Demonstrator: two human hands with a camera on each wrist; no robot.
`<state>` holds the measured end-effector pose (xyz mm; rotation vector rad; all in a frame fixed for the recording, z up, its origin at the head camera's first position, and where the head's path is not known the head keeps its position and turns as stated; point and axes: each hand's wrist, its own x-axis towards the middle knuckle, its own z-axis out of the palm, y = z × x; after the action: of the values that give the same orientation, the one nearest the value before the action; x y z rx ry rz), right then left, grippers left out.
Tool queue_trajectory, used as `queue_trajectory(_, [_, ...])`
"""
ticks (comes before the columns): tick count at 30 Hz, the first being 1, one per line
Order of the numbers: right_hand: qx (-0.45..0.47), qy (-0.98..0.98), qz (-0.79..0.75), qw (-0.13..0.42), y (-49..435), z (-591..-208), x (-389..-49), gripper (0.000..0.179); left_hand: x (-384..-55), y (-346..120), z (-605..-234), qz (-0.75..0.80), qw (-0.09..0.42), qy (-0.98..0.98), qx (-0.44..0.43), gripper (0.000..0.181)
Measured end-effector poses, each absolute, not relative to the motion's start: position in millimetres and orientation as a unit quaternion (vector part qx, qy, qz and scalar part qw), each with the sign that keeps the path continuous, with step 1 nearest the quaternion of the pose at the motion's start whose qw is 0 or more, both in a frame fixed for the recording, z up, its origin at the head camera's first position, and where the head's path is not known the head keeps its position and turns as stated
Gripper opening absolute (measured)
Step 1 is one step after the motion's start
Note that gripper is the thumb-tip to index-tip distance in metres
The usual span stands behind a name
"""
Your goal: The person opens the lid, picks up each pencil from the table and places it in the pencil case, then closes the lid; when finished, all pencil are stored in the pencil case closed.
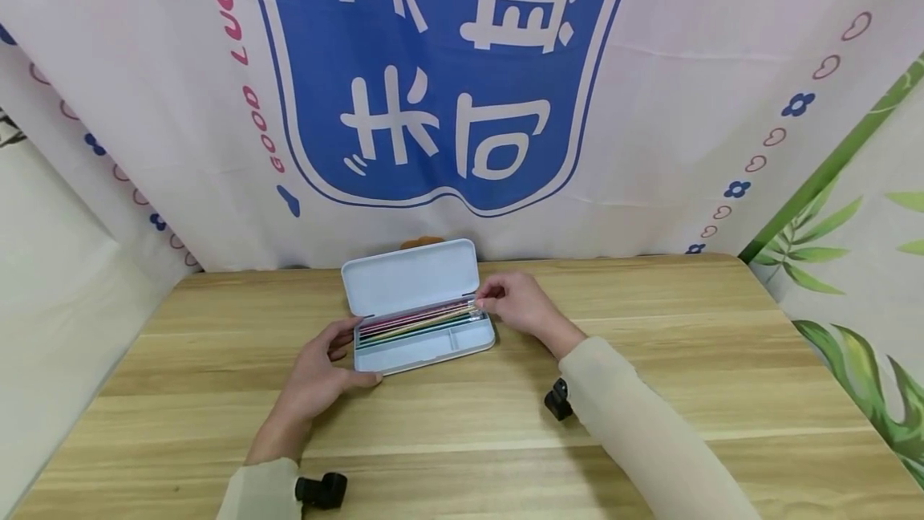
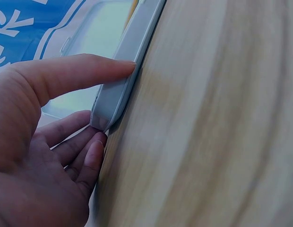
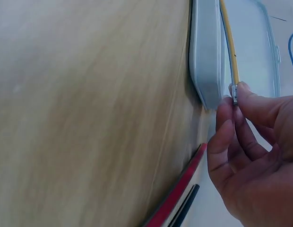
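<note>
A light-blue pencil case (image 1: pixel 417 352) lies on the wooden table with its lid (image 1: pixel 411 279) raised at the back. Inside are several pencils in pink, green and yellow. My left hand (image 1: pixel 318 379) grips the case's left end, thumb along the front wall and fingers around the corner; the left wrist view shows the thumb (image 2: pixel 90 71) on the wall. With thumb and fingertips, my right hand (image 1: pixel 516 303) pinches the silvery end of a yellow pencil (image 3: pixel 229 40) at the case's right end. The pencil's far part lies over the other pencils.
The wooden table (image 1: pixel 462 440) runs back to a hanging cloth (image 1: pixel 635 143) with blue and white lettering. Part of an orange object (image 1: pixel 422 242) shows behind the lid. In the right wrist view, a red strip (image 3: pixel 177 191) and a black strip (image 3: pixel 185 205) appear below the hand.
</note>
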<state>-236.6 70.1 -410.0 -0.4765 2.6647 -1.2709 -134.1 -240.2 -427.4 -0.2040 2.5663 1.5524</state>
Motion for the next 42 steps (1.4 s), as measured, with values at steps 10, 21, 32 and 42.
queue_trajectory(10, [-0.172,0.897,-0.401,0.072,56,-413,-233,0.007,-134,-240,-428,0.515,0.069,0.852,-0.070,0.097])
queue_trajectory(21, [-0.171,0.905,-0.385,0.058,54,-416,-233,0.006,-133,-239,-427,0.516,0.066,0.851,-0.071,0.096])
queue_trajectory(32, [-0.158,0.895,-0.417,0.023,63,-405,-231,0.005,-133,-239,-427,0.517,0.065,0.851,-0.070,0.096])
queue_trajectory(42, [-0.109,0.855,-0.507,-0.030,119,-343,-209,0.015,-133,-238,-426,0.517,0.065,0.851,-0.069,0.097])
